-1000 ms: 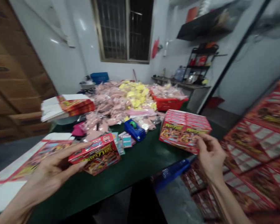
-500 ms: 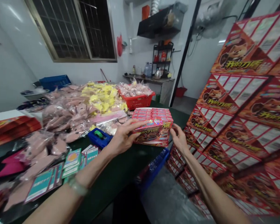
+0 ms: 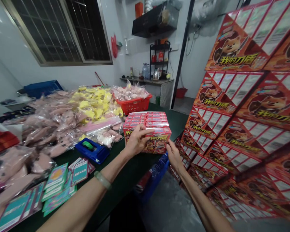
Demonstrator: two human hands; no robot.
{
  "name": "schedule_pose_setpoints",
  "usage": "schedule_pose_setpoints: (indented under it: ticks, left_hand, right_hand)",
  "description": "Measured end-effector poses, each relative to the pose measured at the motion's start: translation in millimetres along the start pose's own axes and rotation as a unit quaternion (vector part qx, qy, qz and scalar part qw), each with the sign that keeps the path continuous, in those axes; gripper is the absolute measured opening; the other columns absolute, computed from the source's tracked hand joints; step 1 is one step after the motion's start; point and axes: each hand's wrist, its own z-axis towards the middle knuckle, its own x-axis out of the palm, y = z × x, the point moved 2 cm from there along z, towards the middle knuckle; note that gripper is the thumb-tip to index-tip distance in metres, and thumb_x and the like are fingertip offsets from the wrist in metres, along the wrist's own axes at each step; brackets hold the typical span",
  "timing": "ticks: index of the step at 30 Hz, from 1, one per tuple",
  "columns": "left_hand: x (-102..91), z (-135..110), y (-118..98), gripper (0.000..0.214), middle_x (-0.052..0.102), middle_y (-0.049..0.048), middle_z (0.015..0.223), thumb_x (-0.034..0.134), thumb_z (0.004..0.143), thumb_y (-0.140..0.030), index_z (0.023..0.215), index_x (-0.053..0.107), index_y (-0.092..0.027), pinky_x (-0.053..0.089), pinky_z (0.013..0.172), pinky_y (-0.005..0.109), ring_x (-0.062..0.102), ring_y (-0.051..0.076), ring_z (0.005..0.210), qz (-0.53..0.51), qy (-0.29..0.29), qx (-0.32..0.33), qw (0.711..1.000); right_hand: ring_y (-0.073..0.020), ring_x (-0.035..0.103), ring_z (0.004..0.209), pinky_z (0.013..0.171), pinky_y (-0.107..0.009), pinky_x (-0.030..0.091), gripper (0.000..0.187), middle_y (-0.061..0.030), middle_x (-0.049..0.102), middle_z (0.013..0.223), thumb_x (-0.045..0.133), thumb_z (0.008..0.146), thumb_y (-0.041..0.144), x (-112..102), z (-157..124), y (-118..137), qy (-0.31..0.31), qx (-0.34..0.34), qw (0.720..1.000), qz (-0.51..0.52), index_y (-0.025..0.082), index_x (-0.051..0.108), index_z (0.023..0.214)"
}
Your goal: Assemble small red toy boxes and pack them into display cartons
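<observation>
A red printed display box [image 3: 156, 143] stands on the dark green table [image 3: 125, 175], with small red boxes [image 3: 156, 119] in two columns inside it. My left hand [image 3: 135, 141] is at the middle of its front panel, thumb and fingers bent around the top edge. At the front right corner, my right hand [image 3: 174, 154] holds the side between thumb and fingers; some fingertips are hidden. To the left of the box lies a blue tape dispenser [image 3: 93, 150] with a green roll.
Teal and green cards [image 3: 55, 180] are spread at the left. Bagged pink and yellow plush pieces [image 3: 94, 100] cover the back, beside a red basket [image 3: 132, 104]. Stacked red display boxes [image 3: 227, 93] rise at the right. Below the table edge is a blue crate [image 3: 154, 180].
The view has turned right, so things appear further left. My left hand has shifted from the box's left end to mid-front. The front panel's loose upper edge now sits flatter.
</observation>
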Motion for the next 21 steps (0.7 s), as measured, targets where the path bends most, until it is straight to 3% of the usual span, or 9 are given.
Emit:
schedule_pose_setpoints:
  ticks: [4, 8, 11, 13, 15, 18, 21]
  left_hand:
    - [2.3, 9.3, -7.7, 0.036, 0.049, 0.0054, 0.097, 0.049, 0.079, -0.004, 0.107, 0.063, -0.021, 0.048, 0.081, 0.033, 0.053, 0.016, 0.092, 0.033, -0.009, 0.014, 0.999]
    - [-9.2, 11.8, -15.5, 0.031, 0.045, 0.0116, 0.125, 0.058, 0.074, -0.008, 0.1, 0.066, -0.023, 0.035, 0.092, 0.054, 0.038, 0.032, 0.116, 0.124, -0.011, 0.03, 0.992]
    - [-11.9, 15.9, -14.2, 0.023, 0.044, 0.0146, 0.131, 0.063, 0.073, -0.013, 0.094, 0.068, -0.021, 0.031, 0.088, 0.058, 0.034, 0.037, 0.119, 0.203, 0.011, 0.042, 0.978]
    - [-9.6, 19.6, -11.8, 0.017, 0.05, 0.0147, 0.124, 0.062, 0.076, -0.017, 0.091, 0.068, -0.019, 0.035, 0.084, 0.054, 0.038, 0.034, 0.115, 0.212, 0.015, 0.04, 0.976]
    - [-8.6, 20.4, -13.4, 0.016, 0.054, 0.0129, 0.118, 0.057, 0.079, -0.019, 0.09, 0.069, -0.02, 0.037, 0.083, 0.051, 0.041, 0.032, 0.114, 0.217, 0.021, 0.035, 0.975]
    - [-22.6, 9.0, -25.8, 0.022, 0.051, 0.0104, 0.126, 0.055, 0.08, -0.022, 0.099, 0.067, -0.026, 0.037, 0.087, 0.052, 0.039, 0.032, 0.119, 0.24, 0.043, 0.024, 0.969]
    - [-68.1, -25.0, -42.7, 0.036, 0.043, 0.0115, 0.135, 0.051, 0.083, -0.025, 0.118, 0.057, -0.026, 0.034, 0.095, 0.051, 0.032, 0.032, 0.127, 0.262, 0.038, 0.013, 0.964]
  right_hand:
    - [-0.0212, 0.048, 0.122, 0.106, -0.042, 0.033, 0.049, -0.0104, 0.054, 0.129, 0.038, 0.085, 0.036, -2.8, -0.5, -0.9, 0.009, 0.006, 1.0, 0.019, 0.016, 0.052, 0.127]
    - [-0.023, 0.054, 0.115, 0.099, -0.043, 0.042, 0.055, -0.0132, 0.057, 0.125, 0.044, 0.081, 0.037, -3.1, -4.1, -1.9, 0.013, 0.011, 0.999, 0.029, 0.015, 0.045, 0.132]
    - [-0.0303, 0.049, 0.118, 0.096, -0.05, 0.04, 0.076, -0.0216, 0.05, 0.129, 0.057, 0.076, 0.044, 1.2, -10.3, 14.1, -0.064, -0.015, 0.997, -0.038, 0.009, 0.032, 0.138]
    - [-0.0339, 0.04, 0.124, 0.099, -0.054, 0.035, 0.082, -0.0242, 0.042, 0.134, 0.062, 0.074, 0.046, 5.5, -14.6, 40.4, -0.165, -0.09, 0.971, -0.148, 0.01, 0.029, 0.139]
    - [-0.0343, 0.037, 0.127, 0.098, -0.053, 0.035, 0.071, -0.0238, 0.04, 0.135, 0.06, 0.078, 0.041, 11.3, -17.1, 74.0, -0.229, -0.202, 0.919, -0.248, 0.011, 0.034, 0.137]
    - [-0.0346, 0.043, 0.123, 0.092, -0.05, 0.038, 0.045, -0.0208, 0.051, 0.127, 0.052, 0.084, 0.032, 16.5, -9.6, 110.3, -0.173, -0.326, 0.865, -0.338, 0.012, 0.049, 0.124]
    - [-0.032, 0.058, 0.103, 0.084, -0.048, 0.039, 0.034, -0.0167, 0.064, 0.107, 0.045, 0.086, 0.035, 16.4, 11.7, 111.0, -0.084, -0.356, 0.847, -0.385, 0.015, 0.06, 0.11]
